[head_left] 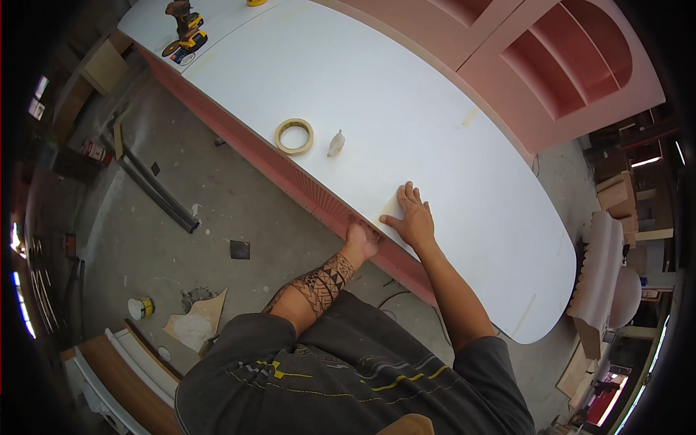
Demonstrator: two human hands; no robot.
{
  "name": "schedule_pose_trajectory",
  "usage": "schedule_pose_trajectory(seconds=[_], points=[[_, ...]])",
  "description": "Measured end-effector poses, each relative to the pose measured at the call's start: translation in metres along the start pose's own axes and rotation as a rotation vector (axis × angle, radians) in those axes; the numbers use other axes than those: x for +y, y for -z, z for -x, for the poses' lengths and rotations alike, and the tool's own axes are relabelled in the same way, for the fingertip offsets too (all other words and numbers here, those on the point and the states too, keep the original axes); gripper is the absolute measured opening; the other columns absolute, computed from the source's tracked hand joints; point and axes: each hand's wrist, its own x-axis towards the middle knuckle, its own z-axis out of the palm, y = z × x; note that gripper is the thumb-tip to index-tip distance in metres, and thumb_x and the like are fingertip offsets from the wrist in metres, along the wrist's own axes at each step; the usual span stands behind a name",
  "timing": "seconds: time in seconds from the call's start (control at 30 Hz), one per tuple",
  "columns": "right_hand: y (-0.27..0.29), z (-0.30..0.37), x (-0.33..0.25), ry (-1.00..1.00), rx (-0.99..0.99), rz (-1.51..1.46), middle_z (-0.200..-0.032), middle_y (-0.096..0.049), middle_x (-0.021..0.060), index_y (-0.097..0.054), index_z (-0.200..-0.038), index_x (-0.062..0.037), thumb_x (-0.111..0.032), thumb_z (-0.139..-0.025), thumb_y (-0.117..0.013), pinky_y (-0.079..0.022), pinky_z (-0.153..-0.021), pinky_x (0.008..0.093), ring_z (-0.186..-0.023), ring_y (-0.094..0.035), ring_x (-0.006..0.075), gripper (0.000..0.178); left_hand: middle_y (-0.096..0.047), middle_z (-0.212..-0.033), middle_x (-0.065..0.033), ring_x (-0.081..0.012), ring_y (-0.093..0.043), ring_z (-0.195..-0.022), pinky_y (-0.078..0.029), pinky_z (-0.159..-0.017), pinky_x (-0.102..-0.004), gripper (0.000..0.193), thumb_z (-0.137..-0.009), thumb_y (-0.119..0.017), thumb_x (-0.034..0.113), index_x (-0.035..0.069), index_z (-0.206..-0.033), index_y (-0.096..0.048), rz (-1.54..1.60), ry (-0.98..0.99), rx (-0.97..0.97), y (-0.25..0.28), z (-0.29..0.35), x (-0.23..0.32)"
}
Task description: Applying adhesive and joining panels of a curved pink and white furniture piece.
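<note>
Along the near edge of a long white tabletop (449, 130) my right hand (415, 217) lies with its fingers apart. Its palm and thumb touch a short pale-yellow strip of masking tape (391, 209) that reaches to the edge. My left hand (362, 241) is below that edge, against the pink fluted side (319, 196) of the piece. Its fingers are mostly hidden there, so I cannot tell what they do. Left of my right hand, a roll of masking tape (293, 151) lies flat. Beside the roll is a small translucent bottle with a pointed tip (336, 143).
Yellow-and-black power tools (190, 38) stand at the tabletop's far left. Behind it rises a pink cabinet with arched shelves (565, 61). The concrete floor holds dark strips (156, 185), a tub (141, 308) and a board with white material (196, 322). Curved pink pieces (598, 268) stand at right.
</note>
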Motion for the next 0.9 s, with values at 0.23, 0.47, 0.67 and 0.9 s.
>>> schedule_pose_trajectory(seconds=[0.23, 0.47, 0.67, 0.9], points=[[-0.005, 0.016, 0.000, 0.024, 0.121, -0.115, -0.167, -0.038, 0.0173, -0.049, -0.155, -0.0031, -0.048, -0.080, -0.084, -0.022, -0.126, 0.0592, -0.155, -0.034, 0.0346, 0.094, -0.064, -0.139, -0.0044, -0.0236, -0.060, -0.128, -0.046, -0.111, -0.0449, 0.055, -0.109, -0.040, 0.055, 0.015, -0.142, -0.057, -0.057, -0.029, -0.061, 0.013, -0.014, -0.003], [-0.026, 0.007, 0.015, 0.002, 0.373, -0.289, -0.154, -0.057, 0.0122, -0.072, -0.131, -0.0066, -0.045, -0.085, -0.081, -0.019, -0.127, 0.0576, -0.151, -0.043, 0.0313, 0.060, -0.053, -0.153, -0.0092, -0.0263, -0.044, -0.146, -0.029, -0.123, -0.0497, 0.072, -0.108, -0.026, 0.066, 0.013, -0.151, -0.050, -0.183, -0.017, 0.031, 0.017, -0.010, 0.000], [-0.035, -0.017, 0.013, -0.052, 0.625, -0.354, -0.131, -0.073, 0.0050, -0.078, -0.095, -0.0099, -0.034, -0.081, -0.087, -0.027, -0.123, 0.0551, -0.132, -0.060, 0.0269, 0.029, -0.043, -0.162, -0.0118, -0.0283, -0.042, -0.146, -0.029, -0.119, -0.0461, 0.098, -0.100, -0.004, 0.080, 0.011, -0.155, -0.046, -0.433, 0.078, 0.200, 0.080, 0.025, 0.052], [-0.025, -0.027, 0.006, -0.174, 0.589, -0.259, -0.123, -0.074, 0.0039, -0.075, -0.098, -0.0095, -0.025, -0.089, -0.080, -0.027, -0.124, 0.0552, -0.122, -0.063, 0.0264, 0.018, -0.043, -0.161, -0.0156, -0.0301, -0.043, -0.144, -0.032, -0.118, -0.0447, 0.099, -0.101, -0.010, 0.080, 0.005, -0.158, -0.043, -0.410, -0.128, 0.343, 0.224, 0.094, 0.210]])
